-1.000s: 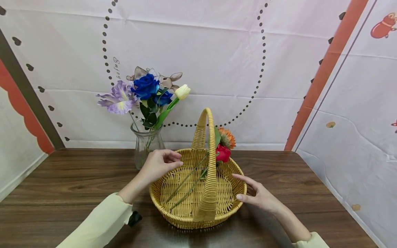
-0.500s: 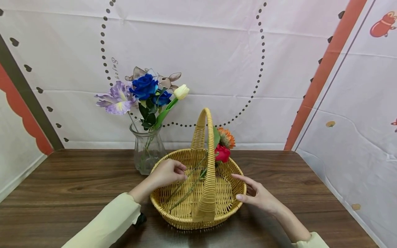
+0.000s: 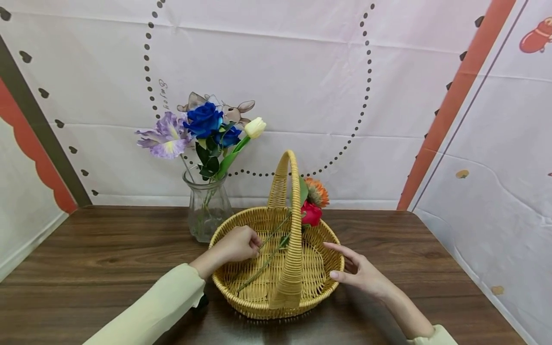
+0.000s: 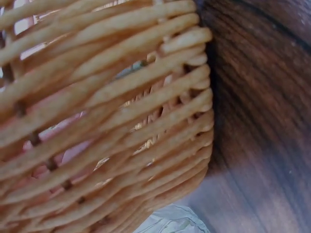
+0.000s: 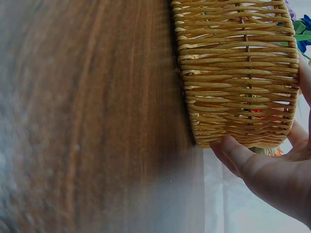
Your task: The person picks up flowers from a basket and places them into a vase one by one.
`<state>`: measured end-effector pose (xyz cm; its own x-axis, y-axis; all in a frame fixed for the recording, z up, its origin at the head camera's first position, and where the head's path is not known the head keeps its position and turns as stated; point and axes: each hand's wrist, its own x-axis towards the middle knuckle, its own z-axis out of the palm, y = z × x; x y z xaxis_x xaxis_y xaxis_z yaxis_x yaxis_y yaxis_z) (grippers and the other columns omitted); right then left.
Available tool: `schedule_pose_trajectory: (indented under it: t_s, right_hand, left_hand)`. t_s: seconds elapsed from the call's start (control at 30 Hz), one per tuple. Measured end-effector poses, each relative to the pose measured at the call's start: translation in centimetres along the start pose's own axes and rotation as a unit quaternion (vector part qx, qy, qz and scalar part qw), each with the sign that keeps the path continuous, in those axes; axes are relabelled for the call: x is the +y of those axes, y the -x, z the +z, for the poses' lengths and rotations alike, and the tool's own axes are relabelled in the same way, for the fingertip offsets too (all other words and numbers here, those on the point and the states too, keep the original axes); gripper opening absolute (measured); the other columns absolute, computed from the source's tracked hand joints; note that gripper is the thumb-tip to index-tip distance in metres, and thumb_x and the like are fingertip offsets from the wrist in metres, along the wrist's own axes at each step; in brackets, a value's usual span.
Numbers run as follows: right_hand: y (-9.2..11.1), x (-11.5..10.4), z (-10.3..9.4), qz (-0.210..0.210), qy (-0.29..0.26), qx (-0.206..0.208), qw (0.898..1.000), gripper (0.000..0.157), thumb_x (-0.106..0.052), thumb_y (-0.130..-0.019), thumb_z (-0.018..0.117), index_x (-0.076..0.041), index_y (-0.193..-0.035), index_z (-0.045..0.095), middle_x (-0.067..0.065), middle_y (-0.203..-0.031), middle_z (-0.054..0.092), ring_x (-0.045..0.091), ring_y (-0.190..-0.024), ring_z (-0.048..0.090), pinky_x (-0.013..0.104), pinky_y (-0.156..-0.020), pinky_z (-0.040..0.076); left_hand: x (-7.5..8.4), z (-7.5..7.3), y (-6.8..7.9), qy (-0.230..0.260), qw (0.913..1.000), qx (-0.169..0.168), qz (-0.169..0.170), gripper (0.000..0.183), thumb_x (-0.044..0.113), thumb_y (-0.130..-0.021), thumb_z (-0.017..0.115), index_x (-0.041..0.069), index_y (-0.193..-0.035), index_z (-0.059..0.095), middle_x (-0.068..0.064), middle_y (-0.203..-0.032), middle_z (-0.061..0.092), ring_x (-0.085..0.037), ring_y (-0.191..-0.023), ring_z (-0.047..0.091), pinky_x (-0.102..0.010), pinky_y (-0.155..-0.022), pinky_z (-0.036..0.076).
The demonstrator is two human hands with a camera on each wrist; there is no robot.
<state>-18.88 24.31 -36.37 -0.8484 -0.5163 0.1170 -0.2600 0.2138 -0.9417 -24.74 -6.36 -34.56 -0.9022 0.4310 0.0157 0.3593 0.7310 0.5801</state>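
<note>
A yellow wicker basket (image 3: 280, 311) with a tall arched handle stands on the table. Two artificial flowers lean in it, an orange flower (image 3: 317, 192) and a red rose (image 3: 311, 214), their long stems slanting down to the left. My left hand (image 3: 241, 243) reaches over the left rim, fingers curled at the upper stem, which seems to be the orange flower's. The fingertips are partly hidden. My right hand (image 3: 362, 275) holds the basket's right side, some fingers against the outer wall (image 5: 238, 73), others at the rim. Basket weave blocks the left wrist view of the left hand.
Behind the basket's left side stands a clear glass vase (image 3: 207, 211) holding a purple iris (image 3: 166, 136), blue roses (image 3: 203, 120) and a white tulip (image 3: 255, 128). A small dark object (image 3: 202, 302) lies under the left sleeve. A printed cloth (image 3: 302, 72) hangs behind the table.
My left hand has come down into the basket from above its left rim, and its fingers have closed at a flower stem. The right hand keeps its place on the basket.
</note>
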Motion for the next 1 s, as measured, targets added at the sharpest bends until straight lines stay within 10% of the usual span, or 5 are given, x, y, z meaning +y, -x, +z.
schedule_pose_trajectory:
  t_s: [0.37,0.6,1.0]
  right_hand:
    - [0.1,-0.1,0.0,-0.005,-0.004,-0.007,1.0,0.058,-0.003,-0.089,0.055,0.008,-0.137,0.026,0.035,-0.138,0.026,0.024,-0.118,0.046,0.022,-0.086,0.045]
    - [0.0,-0.3,0.0,0.002,0.012,-0.003,1.0,0.056,-0.003,-0.089,0.055,0.006,-0.138,0.028,0.031,-0.14,0.025,0.04,-0.121,0.037,0.021,-0.086,0.043]
    - [0.0,0.1,0.0,-0.007,0.009,0.003,1.0,0.056,-0.003,-0.088,0.055,0.006,-0.137,0.03,0.03,-0.141,0.025,0.028,-0.121,0.042,0.021,-0.087,0.043]
  left_hand:
    - [0.1,0.2,0.2,-0.005,0.9985,0.053,0.01,0.016,-0.004,-0.071,0.065,0.007,-0.081,0.07,0.003,-0.075,0.065,-0.006,-0.064,0.057,-0.031,-0.072,0.05]
    - [0.2,-0.2,0.3,0.007,0.9972,0.072,0.017,0.019,-0.005,-0.071,0.062,0.007,-0.083,0.069,0.003,-0.074,0.064,-0.006,-0.066,0.058,-0.028,-0.07,0.05]
    - [1.9,-1.7,0.7,-0.002,0.9957,0.092,0.012,0.009,0.005,-0.079,0.067,0.01,-0.086,0.07,0.006,-0.074,0.062,-0.005,-0.066,0.055,-0.026,-0.064,0.046]
